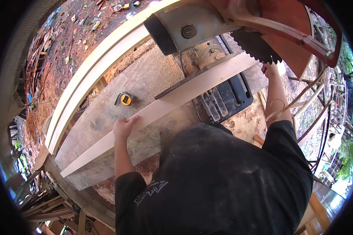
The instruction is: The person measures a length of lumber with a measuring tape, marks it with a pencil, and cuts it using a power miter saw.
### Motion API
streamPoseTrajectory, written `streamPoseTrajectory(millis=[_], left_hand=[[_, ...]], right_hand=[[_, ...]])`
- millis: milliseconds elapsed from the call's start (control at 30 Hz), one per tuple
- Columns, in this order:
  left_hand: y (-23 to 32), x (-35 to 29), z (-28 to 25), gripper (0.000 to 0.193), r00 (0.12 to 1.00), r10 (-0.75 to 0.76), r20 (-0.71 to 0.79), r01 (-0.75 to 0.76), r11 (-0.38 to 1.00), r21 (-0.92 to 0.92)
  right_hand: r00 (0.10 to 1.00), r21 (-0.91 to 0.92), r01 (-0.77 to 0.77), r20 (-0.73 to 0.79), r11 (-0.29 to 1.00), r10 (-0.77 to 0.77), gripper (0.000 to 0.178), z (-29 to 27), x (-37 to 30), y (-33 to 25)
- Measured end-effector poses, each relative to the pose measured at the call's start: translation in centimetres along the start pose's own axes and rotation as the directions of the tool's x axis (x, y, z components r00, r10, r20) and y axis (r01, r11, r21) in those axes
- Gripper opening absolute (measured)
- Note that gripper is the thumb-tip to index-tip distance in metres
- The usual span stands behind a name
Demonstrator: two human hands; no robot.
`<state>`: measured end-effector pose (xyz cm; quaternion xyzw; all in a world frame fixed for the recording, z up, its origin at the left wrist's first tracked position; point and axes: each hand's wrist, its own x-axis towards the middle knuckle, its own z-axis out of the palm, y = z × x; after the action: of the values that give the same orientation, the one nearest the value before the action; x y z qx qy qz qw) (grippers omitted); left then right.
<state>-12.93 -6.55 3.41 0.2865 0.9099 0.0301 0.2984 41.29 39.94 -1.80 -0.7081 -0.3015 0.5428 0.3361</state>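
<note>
Our left grip (124, 127) clamps a smooth wooden plank (164, 111). We can't tell if our right grip (271, 69), by the upper-right toothed blade (255, 45), is closed.

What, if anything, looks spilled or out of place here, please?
Pale tan loose sawdust lies spilled along the far edge of the flat grey worktop, and small colourful litter is strewn over the brown ground beyond, both untidy. The long pale wooden board in hand looks undamaged.
</note>
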Motion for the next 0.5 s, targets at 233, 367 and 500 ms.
streamPoseTrajectory(millis=[233,367,500], left_hand=[[0.1,0.3,0.0,0.072,1.0,-0.002,0.0,0.002,1.0,-0.003],[0.0,0.2,0.3,0.068,0.998,0.046,-0.053,-0.05,0.996,-0.073],[1.8,-1.0,1.5,0.059,0.971,0.198,-0.132,-0.207,0.976,-0.063]], right_hand=[[1.0,-0.029,0.016,0.0,0.999,-0.016,0.019,0.2,0.0,-0.1],[0.996,-0.002,-0.067,-0.065,0.998,0.066,0.019,0.6,-1.7,-1.9],[0.948,0.157,0.27,-0.216,0.95,-0.234,0.044,-8.5,1.3,-4.2]])
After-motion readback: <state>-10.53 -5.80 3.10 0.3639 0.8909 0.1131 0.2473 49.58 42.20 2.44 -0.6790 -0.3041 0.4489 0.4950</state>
